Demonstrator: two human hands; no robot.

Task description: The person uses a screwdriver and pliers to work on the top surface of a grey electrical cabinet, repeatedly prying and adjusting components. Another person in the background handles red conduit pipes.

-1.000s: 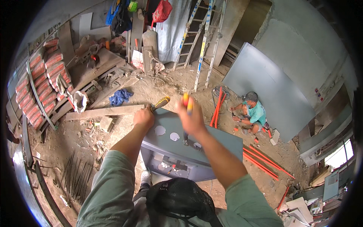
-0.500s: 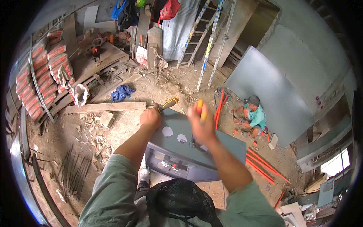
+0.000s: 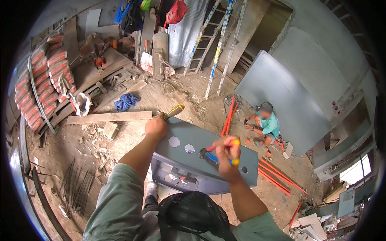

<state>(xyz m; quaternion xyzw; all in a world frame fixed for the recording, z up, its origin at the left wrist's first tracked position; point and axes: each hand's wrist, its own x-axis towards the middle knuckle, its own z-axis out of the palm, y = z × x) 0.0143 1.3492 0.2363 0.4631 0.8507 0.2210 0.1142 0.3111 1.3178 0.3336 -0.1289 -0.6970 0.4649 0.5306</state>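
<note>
A grey sheet-metal box [image 3: 201,132] lies in front of me, with several round holes along its top face. My left hand [image 3: 157,126] is closed around a screwdriver [image 3: 175,110] with a yellow and black handle, at the box's far left corner. My right hand [image 3: 229,154] grips pliers [image 3: 210,156] by their red and blue handles with yellow ends. The pliers' dark head is over the top face, right of the second hole; whether it bites on metal I cannot tell. Small loose parts [image 3: 187,178] show inside the box's near side.
A co-worker [image 3: 270,124] in a teal shirt crouches at the right beside orange pipes [image 3: 277,175]. A wooden plank [image 3: 108,117] and a blue cloth [image 3: 126,102] lie on the ground. Farther off are a stepladder [image 3: 219,52], stacked sacks [image 3: 58,60] and a large grey sheet [image 3: 281,96].
My right hand has turned the pliers: their yellow handle ends pointed away and now point right. The hand sits farther right and nearer. My left hand still holds the screwdriver at the corner.
</note>
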